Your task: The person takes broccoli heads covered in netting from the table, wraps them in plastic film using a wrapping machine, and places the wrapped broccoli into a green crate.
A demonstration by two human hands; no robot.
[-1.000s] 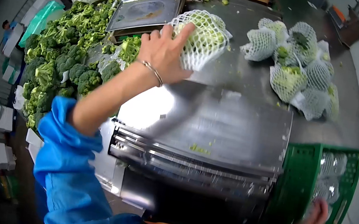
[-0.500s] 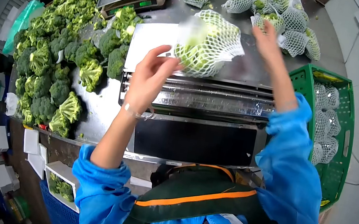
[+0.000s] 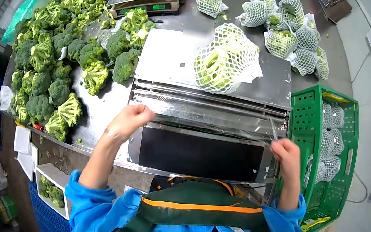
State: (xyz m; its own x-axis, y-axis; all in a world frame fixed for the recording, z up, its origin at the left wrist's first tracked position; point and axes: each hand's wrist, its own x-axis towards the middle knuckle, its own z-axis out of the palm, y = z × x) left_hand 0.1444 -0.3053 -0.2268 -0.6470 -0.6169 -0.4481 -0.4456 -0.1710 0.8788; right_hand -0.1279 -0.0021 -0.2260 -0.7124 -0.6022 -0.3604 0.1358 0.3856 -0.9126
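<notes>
Clear film at the roller front of the wrapping machine, its near edge pinched between the narrowed fingers of the left hand and right hand. Just behind, net-sleeved vegetables on the metal plate. Left, loose broccoli on the table; right, a green crate containing netted packs.

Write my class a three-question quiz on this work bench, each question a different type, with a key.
1. Where is the broccoli pile relative to the metal plate: A) to its right, B) to its left, C) underneath it?
2. True or false: the large netted bundle touches neither the left hand nor the right hand.
3. Fill in: the crate is coloured ____.
Key: 1 B; 2 true; 3 green.
</notes>
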